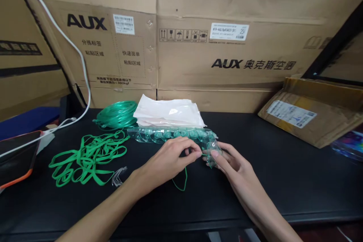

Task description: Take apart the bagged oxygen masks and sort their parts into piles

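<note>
Both hands meet at the middle of the black matte bench (283,181). The left hand (170,159) has its fingers curled and pinched on a thin green elastic strap (184,181), which hangs down in one narrow loop onto the bench. The right hand (229,160) pinches a small clear green-tinted plastic mask piece (212,150) between thumb and forefinger; the fingers cover much of it, so its exact shape is hard to make out.

Just behind the hands lies a row of nested clear green plastic masks (170,134), glossy and ribbed; they overlap too closely to count. One stack of crinkly white translucent plastic bags (168,113) rests on that row. To its left sits one coil of green transparent tubing (117,114), and nearer the bench's front a loose tangled heap of flat green elastic straps (85,157), with a small bunch of thin bent metal clips (117,176) just beside it.

Large brown cardboard boxes (198,56) printed "AUX" stand along the back. A padded brown paper parcel (314,111) with a white label leans at the right. A white cable (82,64) runs down at the left, cut off by the edge.
</note>
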`<control>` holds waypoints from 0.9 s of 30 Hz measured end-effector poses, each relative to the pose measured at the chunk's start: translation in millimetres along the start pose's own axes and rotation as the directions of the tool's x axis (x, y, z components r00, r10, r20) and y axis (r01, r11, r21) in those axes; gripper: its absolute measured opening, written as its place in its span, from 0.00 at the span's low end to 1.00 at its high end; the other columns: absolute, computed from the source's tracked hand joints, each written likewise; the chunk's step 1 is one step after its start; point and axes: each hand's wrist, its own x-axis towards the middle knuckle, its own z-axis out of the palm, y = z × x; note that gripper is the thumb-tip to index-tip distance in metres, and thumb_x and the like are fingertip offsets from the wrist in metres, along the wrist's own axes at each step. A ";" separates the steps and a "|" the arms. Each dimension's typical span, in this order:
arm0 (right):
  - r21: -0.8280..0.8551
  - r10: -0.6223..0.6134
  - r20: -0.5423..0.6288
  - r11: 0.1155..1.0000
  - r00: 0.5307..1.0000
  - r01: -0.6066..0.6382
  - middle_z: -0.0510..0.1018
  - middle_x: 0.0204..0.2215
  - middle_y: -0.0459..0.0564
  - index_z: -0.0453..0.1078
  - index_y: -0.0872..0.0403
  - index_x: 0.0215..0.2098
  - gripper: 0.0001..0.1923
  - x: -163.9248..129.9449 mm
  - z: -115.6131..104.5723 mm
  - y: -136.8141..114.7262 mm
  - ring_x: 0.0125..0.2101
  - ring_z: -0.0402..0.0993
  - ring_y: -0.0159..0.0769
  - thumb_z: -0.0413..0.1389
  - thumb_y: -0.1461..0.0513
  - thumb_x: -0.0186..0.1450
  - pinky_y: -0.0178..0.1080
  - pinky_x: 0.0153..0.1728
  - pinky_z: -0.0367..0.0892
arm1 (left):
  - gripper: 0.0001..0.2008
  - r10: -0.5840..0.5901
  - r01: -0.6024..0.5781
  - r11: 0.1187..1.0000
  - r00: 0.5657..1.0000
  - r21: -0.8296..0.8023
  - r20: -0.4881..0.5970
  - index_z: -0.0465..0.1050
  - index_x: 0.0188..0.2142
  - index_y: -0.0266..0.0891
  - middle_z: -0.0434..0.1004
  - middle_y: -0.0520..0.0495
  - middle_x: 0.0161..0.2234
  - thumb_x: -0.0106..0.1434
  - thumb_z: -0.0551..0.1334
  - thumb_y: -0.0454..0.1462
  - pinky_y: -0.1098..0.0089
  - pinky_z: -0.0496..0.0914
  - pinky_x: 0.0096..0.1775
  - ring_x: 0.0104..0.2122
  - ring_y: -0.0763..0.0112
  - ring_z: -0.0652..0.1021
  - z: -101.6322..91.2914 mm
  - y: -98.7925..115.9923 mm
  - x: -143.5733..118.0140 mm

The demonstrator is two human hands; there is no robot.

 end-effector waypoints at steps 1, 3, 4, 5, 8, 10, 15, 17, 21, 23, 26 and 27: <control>-0.005 -0.004 -0.001 1.000 1.000 0.004 0.82 0.44 0.50 0.70 0.49 0.51 0.24 0.3 0.4 0.3 0.48 0.76 0.45 0.65 0.46 0.64 0.44 0.53 0.65 | 0.06 0.000 0.000 1.000 1.000 0.001 0.003 0.78 0.39 0.41 0.80 0.53 0.37 0.72 0.62 0.36 0.72 0.68 0.42 0.36 0.71 0.75 0.1 -0.6 -0.2; -0.020 -0.017 -0.004 1.000 1.000 0.017 0.83 0.43 0.50 0.70 0.49 0.50 0.23 0.7 1.0 0.8 0.46 0.76 0.45 0.65 0.46 0.64 0.43 0.51 0.66 | 0.06 -0.005 0.005 1.000 1.000 0.013 0.012 0.78 0.39 0.41 0.80 0.53 0.37 0.72 0.62 0.36 0.71 0.69 0.42 0.36 0.72 0.75 0.1 -0.7 -0.7; -0.032 -0.024 -0.006 0.999 1.000 0.024 0.83 0.44 0.51 0.70 0.49 0.50 0.23 0.6 1.3 0.9 0.47 0.77 0.45 0.65 0.46 0.64 0.43 0.50 0.67 | 0.06 -0.007 0.007 1.000 1.000 0.018 0.016 0.78 0.40 0.41 0.80 0.53 0.37 0.72 0.62 0.36 0.71 0.69 0.42 0.36 0.72 0.75 -0.2 -0.4 -1.0; -0.046 -0.031 -0.010 0.998 0.999 0.030 0.83 0.44 0.51 0.70 0.49 0.50 0.23 0.5 1.6 0.8 0.47 0.77 0.45 0.64 0.46 0.64 0.43 0.49 0.68 | 0.06 -0.008 0.008 1.000 1.000 0.023 0.020 0.78 0.40 0.41 0.80 0.53 0.37 0.72 0.61 0.36 0.71 0.69 0.42 0.36 0.72 0.75 -0.6 0.2 -1.2; -0.083 -0.049 -0.017 0.995 0.999 0.047 0.83 0.44 0.51 0.70 0.49 0.49 0.23 0.0 2.6 -0.3 0.48 0.77 0.46 0.65 0.46 0.64 0.43 0.50 0.69 | 0.07 -0.011 0.010 1.000 1.000 0.026 0.030 0.79 0.40 0.41 0.79 0.53 0.37 0.72 0.61 0.37 0.71 0.69 0.42 0.36 0.72 0.75 -1.9 2.5 -1.8; -0.103 -0.060 -0.022 0.993 0.998 0.058 0.83 0.43 0.51 0.70 0.49 0.49 0.23 0.1 3.0 -1.2 0.47 0.78 0.46 0.65 0.46 0.63 0.44 0.50 0.70 | 0.07 -0.015 0.014 0.999 0.999 0.028 0.032 0.79 0.40 0.41 0.79 0.52 0.37 0.72 0.61 0.36 0.71 0.69 0.41 0.36 0.72 0.74 -2.4 3.8 -2.0; -0.128 -0.083 -0.031 0.989 0.996 0.079 0.83 0.42 0.51 0.70 0.49 0.48 0.23 1.1 2.3 -0.5 0.45 0.79 0.47 0.65 0.46 0.62 0.46 0.49 0.72 | 0.08 -0.034 0.032 0.998 0.999 0.052 0.038 0.79 0.39 0.41 0.79 0.51 0.36 0.72 0.60 0.36 0.70 0.70 0.40 0.34 0.71 0.73 -2.7 5.5 -2.4; -0.128 -0.080 -0.033 0.989 0.996 0.075 0.83 0.42 0.51 0.70 0.49 0.49 0.23 1.4 2.1 0.2 0.45 0.79 0.46 0.65 0.46 0.63 0.45 0.49 0.72 | 0.08 -0.039 0.037 0.998 0.999 0.058 0.038 0.79 0.39 0.41 0.79 0.51 0.36 0.72 0.60 0.36 0.70 0.69 0.39 0.33 0.72 0.73 -3.0 5.7 -2.6; -0.124 -0.084 -0.023 0.989 0.996 0.081 0.83 0.43 0.50 0.70 0.49 0.49 0.23 2.0 2.6 0.8 0.46 0.79 0.45 0.65 0.46 0.63 0.43 0.49 0.72 | 0.07 -0.034 0.033 0.998 0.999 0.045 0.028 0.79 0.39 0.41 0.78 0.52 0.36 0.71 0.61 0.35 0.71 0.69 0.39 0.33 0.73 0.73 -3.4 5.4 -2.7; -0.128 -0.090 -0.020 0.988 0.996 0.087 0.83 0.42 0.50 0.70 0.49 0.49 0.23 2.1 2.7 0.9 0.46 0.79 0.45 0.65 0.46 0.63 0.43 0.49 0.72 | 0.07 -0.028 0.027 0.999 0.999 0.039 0.025 0.78 0.38 0.41 0.78 0.53 0.35 0.71 0.61 0.35 0.72 0.69 0.39 0.33 0.73 0.73 -3.3 4.8 -2.8; -0.134 -0.093 -0.021 0.987 0.995 0.090 0.83 0.42 0.51 0.70 0.49 0.49 0.23 1.7 2.1 1.7 0.44 0.79 0.45 0.65 0.45 0.63 0.44 0.49 0.73 | 0.07 -0.023 0.022 0.999 0.999 0.042 0.026 0.78 0.39 0.41 0.78 0.53 0.35 0.72 0.61 0.36 0.71 0.69 0.39 0.33 0.72 0.73 -3.2 3.7 -3.0; -0.136 -0.096 -0.025 0.986 0.995 0.092 0.83 0.42 0.51 0.70 0.49 0.49 0.24 1.5 1.8 2.1 0.44 0.80 0.45 0.65 0.45 0.63 0.44 0.48 0.73 | 0.07 -0.023 0.022 0.999 0.999 0.046 0.028 0.79 0.39 0.41 0.78 0.52 0.35 0.72 0.61 0.36 0.71 0.69 0.39 0.33 0.72 0.73 -3.2 3.4 -3.0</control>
